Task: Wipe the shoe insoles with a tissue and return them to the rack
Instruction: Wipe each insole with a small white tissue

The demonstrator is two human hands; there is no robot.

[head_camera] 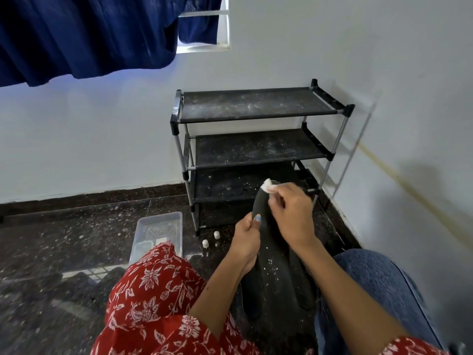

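— Gripping what, exactly, with the left hand (245, 239)?

— A black shoe insole (261, 208), held upright and leaning away from the person. The fingers curl round its left edge, and the thumb, with a pale blue nail, lies across its near face.

— And the right hand (289, 211)?

— Its fingertips pinch a small crumpled white tissue (267, 185) against the top end of that insole, so the tissue touches the tip. The other fingers are loosely bent behind it.

— Are there more insoles?

— Yes, further dark insoles (276, 280), flecked with white specks, lie on the floor between the person's knees, below the held one. I cannot tell exactly how many.

— Where is the rack?

— A black and silver shoe rack (256, 139) stands in the corner of the room against the white wall, straight ahead, just beyond the hands. Its dark fabric shelves are dusted with white powder and hold no insoles.

— Anything else around?

— A clear plastic container (158, 234) sits on the dark speckled stone floor (76, 234) to the left of the rack, partly hidden by the red floral garment (153, 290) over the person's left knee. Two small white caps (211, 239) stand on the floor near the rack's front left leg. The right knee is in blue jeans (378, 283). A dark blue curtain (89, 37) hangs at upper left over a window.
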